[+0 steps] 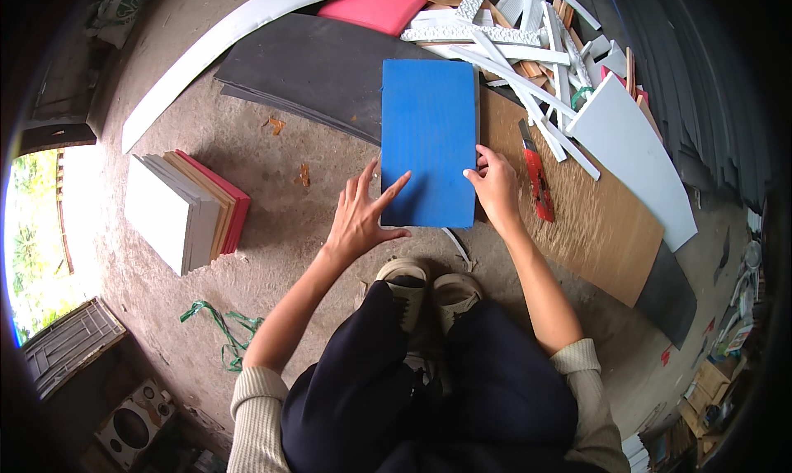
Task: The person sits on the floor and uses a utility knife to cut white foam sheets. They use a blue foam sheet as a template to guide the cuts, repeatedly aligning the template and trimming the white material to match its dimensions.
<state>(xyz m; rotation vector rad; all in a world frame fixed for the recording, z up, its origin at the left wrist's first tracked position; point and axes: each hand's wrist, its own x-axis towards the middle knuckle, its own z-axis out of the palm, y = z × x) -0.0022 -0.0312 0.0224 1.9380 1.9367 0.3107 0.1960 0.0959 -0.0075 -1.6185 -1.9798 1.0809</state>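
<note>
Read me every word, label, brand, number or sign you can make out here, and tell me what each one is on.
There is no text I can read out.
White bag, upper left: green print, too blurred to read.
Red knife: any lettering on the handle is too small to read.
Clutter at the right edge: too small to tell.
Blue board: no text visible on the face showing.

Ribbed beige sleeves (258, 432) with turned-back cuffs (257, 385), dark navy trousers (507, 382), pale beige shoes (415, 301)
</note>
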